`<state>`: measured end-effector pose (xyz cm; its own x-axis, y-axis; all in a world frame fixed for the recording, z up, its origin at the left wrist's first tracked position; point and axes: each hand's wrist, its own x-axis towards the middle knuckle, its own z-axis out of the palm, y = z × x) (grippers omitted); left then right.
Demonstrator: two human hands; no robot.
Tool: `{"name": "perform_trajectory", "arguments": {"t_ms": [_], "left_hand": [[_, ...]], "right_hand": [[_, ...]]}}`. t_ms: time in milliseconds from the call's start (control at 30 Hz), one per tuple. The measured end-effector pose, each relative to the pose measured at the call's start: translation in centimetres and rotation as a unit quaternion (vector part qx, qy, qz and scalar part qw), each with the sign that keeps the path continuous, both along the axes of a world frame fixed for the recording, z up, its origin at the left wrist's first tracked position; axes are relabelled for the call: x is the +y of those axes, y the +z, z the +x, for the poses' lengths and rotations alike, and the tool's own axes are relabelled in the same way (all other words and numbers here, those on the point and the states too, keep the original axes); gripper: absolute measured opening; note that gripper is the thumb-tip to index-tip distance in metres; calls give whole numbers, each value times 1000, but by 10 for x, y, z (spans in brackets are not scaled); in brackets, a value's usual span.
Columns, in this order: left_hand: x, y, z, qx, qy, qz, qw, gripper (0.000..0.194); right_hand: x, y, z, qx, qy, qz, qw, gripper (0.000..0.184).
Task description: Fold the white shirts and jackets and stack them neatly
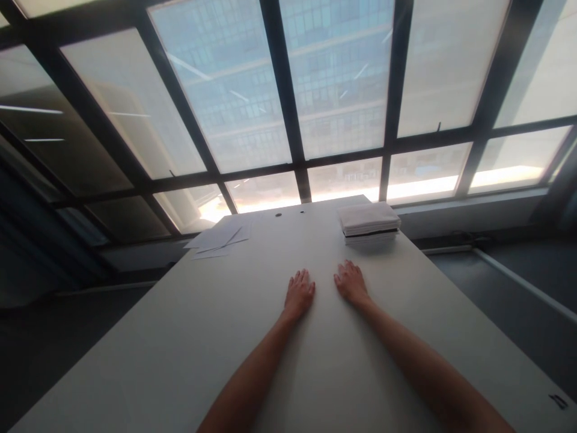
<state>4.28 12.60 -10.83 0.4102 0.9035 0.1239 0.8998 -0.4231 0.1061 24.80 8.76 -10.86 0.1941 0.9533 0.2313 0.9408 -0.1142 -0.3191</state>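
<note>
Both my arms reach forward over a white table (180,337). My left hand (300,291) lies palm down on the tabletop, fingers stretched out and holding nothing. A short gap to its right, my right hand (350,281) also rests flat on the table with its fingers extended. Beyond my right hand sits a stack of folded white sheets or cloths (368,218), with a dark layer showing in its lower part; I cannot tell the material. Several loose white paper sheets (220,237) overlap at the table's far left edge, apart from my left hand.
Two small dark spots, one a dark oval (278,214), show near the table's far end. A small black mark or object (559,401) is at the near right corner. Large dark-framed windows (338,78) rise behind the table. A pale rail (518,279) crosses the floor at right.
</note>
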Motion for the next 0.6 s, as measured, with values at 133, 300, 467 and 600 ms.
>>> {"name": "perform_trajectory", "arguments": {"t_ms": [133,300,467,600], "left_hand": [[-7,3,0,-18,-10,-12,1000,62],[-7,7,-4,-43,-17,-40,998,58],[-7,9,-6,-57,-25,-43,997,55],[-9,10,-6,-58,-29,-48,997,54]], "right_hand": [[-4,-1,-4,0,8,-22,1000,56],[-5,-1,0,4,23,-37,999,55],[-5,-1,3,0,32,-40,999,54],[-4,-1,3,3,33,-43,998,54]]}}
